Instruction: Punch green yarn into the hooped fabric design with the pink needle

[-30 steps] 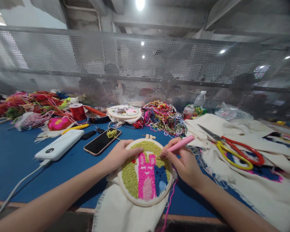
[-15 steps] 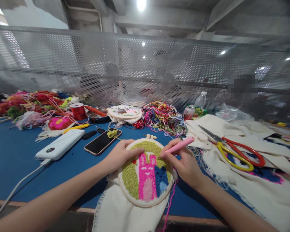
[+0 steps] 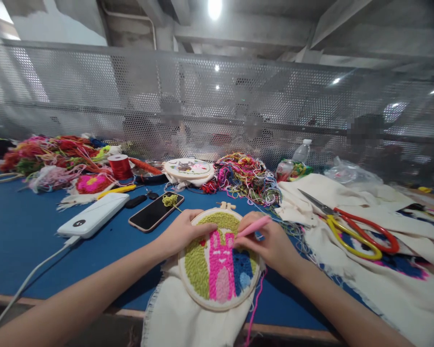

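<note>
A round embroidery hoop (image 3: 184,279) tilts up at the table's front edge, its cloth worked with a pink rabbit (image 3: 222,270), a blue figure and green yarn loops. My left hand (image 3: 186,230) grips the hoop's upper left rim, thumb on the front and the other fingers hidden behind. In my right hand (image 3: 271,241) is a pink punch needle (image 3: 255,225), pinched between thumb and fingers, its lower end at the rabbit's right ear. The tip is too small to make out. Loose white cloth (image 3: 195,318) hangs below the hoop, and a pink yarn strand (image 3: 253,308) trails at its right.
Left of the hoop lie a phone (image 3: 154,214) with green yarn on it and a cabled white power bank (image 3: 94,216). Large scissors (image 3: 350,229) rest on cloth at right. Behind are yarn heaps (image 3: 246,178), another hoop (image 3: 188,167) and a perforated metal screen (image 3: 202,106).
My right hand has shifted left with the punch needle, bringing its lower end from the green area to the rabbit's right ear. My left hand keeps its hold on the hoop.
</note>
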The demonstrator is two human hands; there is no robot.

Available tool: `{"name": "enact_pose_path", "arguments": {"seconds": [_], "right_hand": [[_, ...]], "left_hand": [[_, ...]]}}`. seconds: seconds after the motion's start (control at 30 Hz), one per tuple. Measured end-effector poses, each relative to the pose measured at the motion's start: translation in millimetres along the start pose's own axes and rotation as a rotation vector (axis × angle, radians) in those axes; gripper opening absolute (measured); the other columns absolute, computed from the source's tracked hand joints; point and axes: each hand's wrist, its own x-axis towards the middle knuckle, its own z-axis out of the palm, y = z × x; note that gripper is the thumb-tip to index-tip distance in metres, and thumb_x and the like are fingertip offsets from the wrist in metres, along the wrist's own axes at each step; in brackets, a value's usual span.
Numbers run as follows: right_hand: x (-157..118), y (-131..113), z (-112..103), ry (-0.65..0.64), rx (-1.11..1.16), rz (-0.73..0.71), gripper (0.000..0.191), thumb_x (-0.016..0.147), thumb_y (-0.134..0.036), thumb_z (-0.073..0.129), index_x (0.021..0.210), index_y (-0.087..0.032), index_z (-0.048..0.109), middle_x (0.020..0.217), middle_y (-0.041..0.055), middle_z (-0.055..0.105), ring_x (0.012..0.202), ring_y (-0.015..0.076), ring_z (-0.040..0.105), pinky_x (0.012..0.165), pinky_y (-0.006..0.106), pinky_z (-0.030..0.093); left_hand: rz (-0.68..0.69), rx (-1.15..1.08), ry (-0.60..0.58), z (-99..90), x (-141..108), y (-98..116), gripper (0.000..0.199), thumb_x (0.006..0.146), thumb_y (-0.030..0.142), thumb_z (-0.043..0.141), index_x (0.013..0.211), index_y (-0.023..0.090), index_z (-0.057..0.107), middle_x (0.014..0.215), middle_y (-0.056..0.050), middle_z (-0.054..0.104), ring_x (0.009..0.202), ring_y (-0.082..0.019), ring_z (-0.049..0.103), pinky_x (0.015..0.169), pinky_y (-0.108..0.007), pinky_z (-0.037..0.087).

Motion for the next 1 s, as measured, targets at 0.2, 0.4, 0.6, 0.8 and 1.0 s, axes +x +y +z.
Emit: {"name": "enact_pose_path", "arguments": {"seconds": [0.2,0.4,0.6,0.8,1.0], "right_hand": [[1.4,-1.8,0.6,-0.045,0.004,0.132,0.013,0.08,-0.031,0.068,0.086,-0.021,0.062,0.085,0.0014,0.065,0.077,0.0168,0.06,0.071,0.03,0.046],[3.1,-4.0,-13.6,-0.124,0.332,0.322,0.01,0.077,-0.027,0.068,0.079,-0.018,0.064,0.081,0.0012,0.065,0.076,0.0163,0.062,0.071,0.029,0.05],[2.7,-1.3,-11.2,-0.196,0.283,0.258,0.009,0.086,-0.025,0.059,0.089,-0.018,0.063,0.092,0.0039,0.065,0.083,0.0169,0.062,0.074,0.03,0.05],[-4.2,3.6,-12.5,-0.117,-0.117,-0.02,0.023,0.091,-0.038,0.051,0.085,-0.018,0.06,0.084,0.0061,0.065,0.079,0.0199,0.061,0.073,0.032,0.047],[-7.4,-0.2,-19.8,-0.097,-0.037,-0.012,0.018,0.093,-0.036,0.049,0.093,-0.02,0.058,0.085,0.0025,0.066,0.075,0.0158,0.062,0.07,0.027,0.047]], "left_hand": [[-0.129,-0.06,0.011,0.3,5.5,-1.9,0.025,0.066,0.035,0.073,0.078,0.014,0.064,0.055,0.002,0.06,0.044,-0.01,0.054,0.046,-0.021,0.041],[-0.166,-0.117,-0.034,-2.0,7.5,-5.4,0.035,0.067,0.041,0.072,0.088,0.014,0.063,0.069,-0.004,0.068,0.054,-0.015,0.062,0.051,-0.024,0.047],[-0.186,-0.129,-0.059,-5.7,3.2,1.7,0.044,0.057,0.028,0.082,0.092,0.017,0.057,0.07,-0.001,0.067,0.056,-0.014,0.063,0.054,-0.024,0.05],[-0.034,-0.21,-0.285,-5.1,-1.1,7.7,0.047,0.061,0.016,0.077,0.106,0.019,0.062,0.094,-0.004,0.072,0.076,-0.016,0.067,0.07,-0.026,0.053],[-0.004,-0.108,-0.406,-10.6,-2.6,18.1,0.05,0.065,0.008,0.069,0.113,0.02,0.063,0.102,-0.005,0.071,0.085,-0.019,0.067,0.074,-0.025,0.053]]}}
